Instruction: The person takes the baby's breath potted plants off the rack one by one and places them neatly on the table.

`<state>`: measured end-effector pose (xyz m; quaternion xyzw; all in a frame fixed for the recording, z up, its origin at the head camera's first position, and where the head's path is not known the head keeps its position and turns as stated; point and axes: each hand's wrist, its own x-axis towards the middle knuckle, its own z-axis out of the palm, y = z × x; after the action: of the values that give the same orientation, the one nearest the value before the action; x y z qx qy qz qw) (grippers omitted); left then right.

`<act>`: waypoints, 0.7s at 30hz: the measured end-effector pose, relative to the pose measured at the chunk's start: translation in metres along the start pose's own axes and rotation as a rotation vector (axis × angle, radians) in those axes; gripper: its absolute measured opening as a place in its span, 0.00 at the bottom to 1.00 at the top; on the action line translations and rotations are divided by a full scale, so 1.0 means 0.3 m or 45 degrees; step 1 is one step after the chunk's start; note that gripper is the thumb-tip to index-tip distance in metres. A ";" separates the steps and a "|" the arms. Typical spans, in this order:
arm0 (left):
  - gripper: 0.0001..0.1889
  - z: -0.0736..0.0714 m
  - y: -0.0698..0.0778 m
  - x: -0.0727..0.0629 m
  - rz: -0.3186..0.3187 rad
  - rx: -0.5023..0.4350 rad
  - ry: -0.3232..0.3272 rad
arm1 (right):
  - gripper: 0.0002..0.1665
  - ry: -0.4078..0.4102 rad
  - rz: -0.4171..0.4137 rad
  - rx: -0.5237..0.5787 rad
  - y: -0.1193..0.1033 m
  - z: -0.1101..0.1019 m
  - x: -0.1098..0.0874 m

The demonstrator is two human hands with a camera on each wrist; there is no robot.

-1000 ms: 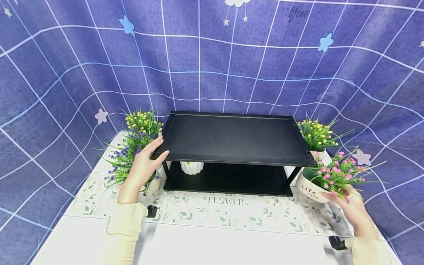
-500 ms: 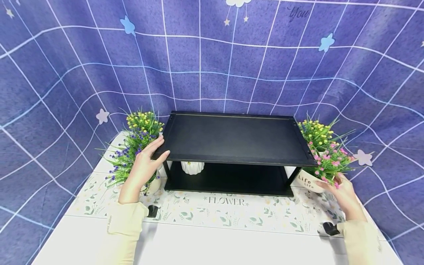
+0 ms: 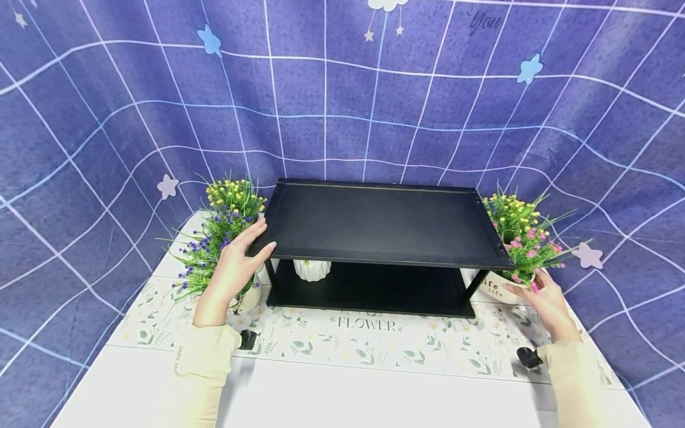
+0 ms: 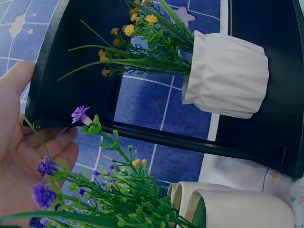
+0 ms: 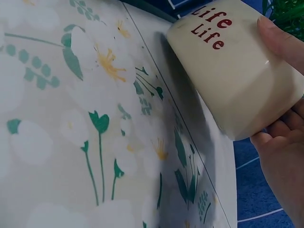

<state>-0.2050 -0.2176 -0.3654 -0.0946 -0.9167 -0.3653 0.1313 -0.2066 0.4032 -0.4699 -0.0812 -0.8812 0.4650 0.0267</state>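
Observation:
A black two-tier shelf (image 3: 385,223) stands mid-table. My left hand (image 3: 233,270) grips its left top edge, with fingers bent at the board in the left wrist view. Below that hand are purple flowers (image 4: 45,194) in a cream pot (image 4: 242,209). On the lower tier sits a ribbed white pot (image 4: 228,73) with yellow flowers. My right hand (image 3: 548,303) holds a cream pot (image 5: 232,71) marked "Life Life", thumb on its side near the rim and fingers beneath. Pink flowers (image 3: 532,252) grow from it. In the right wrist view the pot is tilted.
Yellow-flowered plants stand behind, one at the left (image 3: 230,196) and one at the right (image 3: 511,214) of the shelf. A floral mat (image 3: 342,342) lettered "FLOWER" lies along the front. Purple gridded cloth (image 3: 342,89) hangs at the back and sides.
My right hand has carried the pink-flowered pot left and slightly back, closer to the shelf's right side. The left hand stays at the shelf edge.

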 end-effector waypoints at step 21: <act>0.32 0.001 -0.001 0.000 -0.009 -0.017 0.004 | 0.49 -0.034 -0.102 -0.097 0.016 -0.025 0.076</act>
<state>-0.2051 -0.2177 -0.3659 -0.0917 -0.9144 -0.3720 0.1307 -0.2278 0.4159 -0.4702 -0.0408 -0.9010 0.4308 0.0305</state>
